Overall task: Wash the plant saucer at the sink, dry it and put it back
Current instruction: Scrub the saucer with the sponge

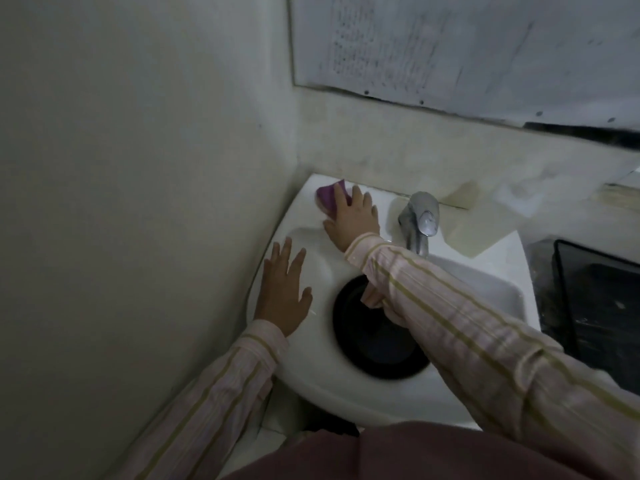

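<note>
A black round plant saucer lies in the bowl of the white sink, partly hidden under my right sleeve. My right hand reaches across to the sink's back left corner and its fingers grip a purple sponge lying there. My left hand rests flat, fingers spread, on the sink's left rim, beside the saucer and apart from it.
A chrome tap stands at the back of the sink, right of my right hand. A wall closes in the left side. A dark tray-like object sits to the sink's right. A worn panel hangs above.
</note>
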